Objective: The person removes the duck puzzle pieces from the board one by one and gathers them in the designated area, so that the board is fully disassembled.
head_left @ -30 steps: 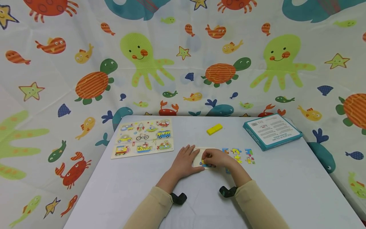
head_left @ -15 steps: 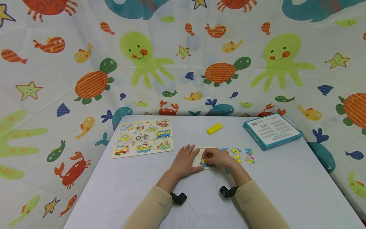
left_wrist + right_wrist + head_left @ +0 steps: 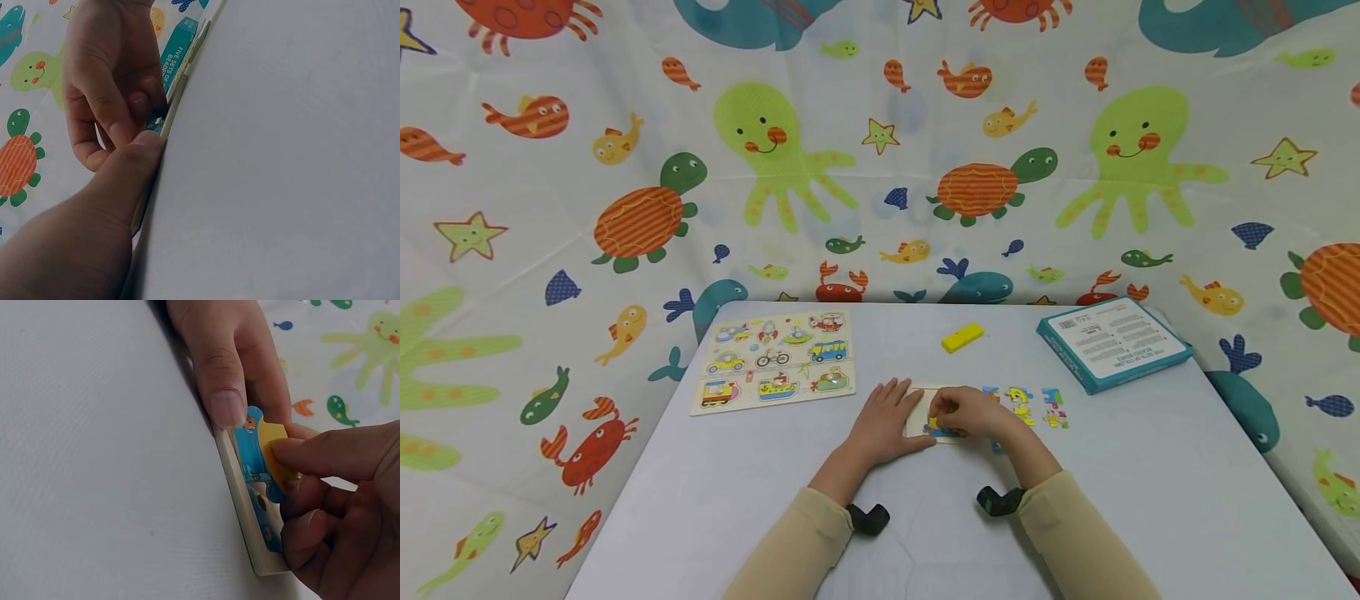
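A small wooden puzzle tray (image 3: 917, 426) lies on the white table in front of me. My left hand (image 3: 886, 421) rests spread on its left side, and in the right wrist view its thumb presses near the tray's rim (image 3: 240, 506). My right hand (image 3: 972, 414) is over the tray, pinching a yellow-and-blue jigsaw piece (image 3: 272, 445) between thumb and fingers. That piece appears tilted against blue pieces in the tray; the fingers hide part of it. To the right, several loose jigsaw pieces (image 3: 1020, 397) lie on the table, some partly behind the right forearm.
A vehicle picture board (image 3: 790, 362) lies at the back left. Behind the tray sits a yellow block (image 3: 962, 337). A teal box (image 3: 1116, 342) is at the back right. A patterned sea-animal cloth (image 3: 880, 217) hangs behind the table.
Almost nothing differs. Both hands keep their places at the tray, and the view has shifted very slightly.
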`<state>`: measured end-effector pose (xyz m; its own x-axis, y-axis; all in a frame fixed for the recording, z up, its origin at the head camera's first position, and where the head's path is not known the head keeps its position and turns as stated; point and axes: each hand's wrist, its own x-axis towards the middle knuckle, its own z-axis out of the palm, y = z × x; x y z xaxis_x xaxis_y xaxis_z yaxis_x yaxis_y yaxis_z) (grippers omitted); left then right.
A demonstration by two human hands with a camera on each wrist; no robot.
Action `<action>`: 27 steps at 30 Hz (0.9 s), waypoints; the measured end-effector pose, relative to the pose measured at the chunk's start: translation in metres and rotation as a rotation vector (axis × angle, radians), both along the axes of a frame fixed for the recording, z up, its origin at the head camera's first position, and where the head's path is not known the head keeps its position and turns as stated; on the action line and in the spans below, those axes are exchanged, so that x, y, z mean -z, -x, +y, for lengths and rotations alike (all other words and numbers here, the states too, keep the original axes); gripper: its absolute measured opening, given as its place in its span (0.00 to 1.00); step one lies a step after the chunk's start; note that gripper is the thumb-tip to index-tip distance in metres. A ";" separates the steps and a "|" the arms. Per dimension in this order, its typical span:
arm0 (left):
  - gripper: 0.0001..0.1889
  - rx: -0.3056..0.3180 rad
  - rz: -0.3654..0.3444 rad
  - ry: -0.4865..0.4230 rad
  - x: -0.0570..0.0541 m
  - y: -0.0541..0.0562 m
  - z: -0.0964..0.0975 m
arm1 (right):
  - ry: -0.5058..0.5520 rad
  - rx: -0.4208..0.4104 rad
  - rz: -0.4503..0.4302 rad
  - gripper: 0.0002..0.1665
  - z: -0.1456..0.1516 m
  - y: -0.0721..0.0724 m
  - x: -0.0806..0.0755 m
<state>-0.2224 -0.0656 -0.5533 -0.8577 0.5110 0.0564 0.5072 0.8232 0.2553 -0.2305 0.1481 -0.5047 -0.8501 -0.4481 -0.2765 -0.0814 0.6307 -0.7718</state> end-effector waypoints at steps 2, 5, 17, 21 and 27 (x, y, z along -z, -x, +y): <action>0.47 -0.001 0.002 0.000 0.001 0.001 0.000 | -0.011 0.000 0.004 0.05 0.001 0.001 -0.002; 0.48 -0.003 0.005 0.004 0.002 0.002 0.000 | -0.011 0.000 0.004 0.05 0.003 0.002 -0.003; 0.47 0.005 -0.016 0.004 -0.003 -0.002 0.000 | 0.027 0.030 -0.026 0.03 0.025 0.005 -0.012; 0.47 -0.001 -0.026 0.005 -0.004 -0.002 0.000 | 0.050 0.036 -0.018 0.04 0.038 0.001 -0.018; 0.47 -0.008 -0.025 0.007 -0.004 -0.004 0.000 | 0.054 0.056 -0.014 0.06 0.063 -0.006 -0.026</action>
<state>-0.2186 -0.0655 -0.5494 -0.8628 0.5046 0.0317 0.4944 0.8289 0.2617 -0.2241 0.2109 -0.4782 -0.8705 -0.4143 -0.2658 -0.0356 0.5916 -0.8054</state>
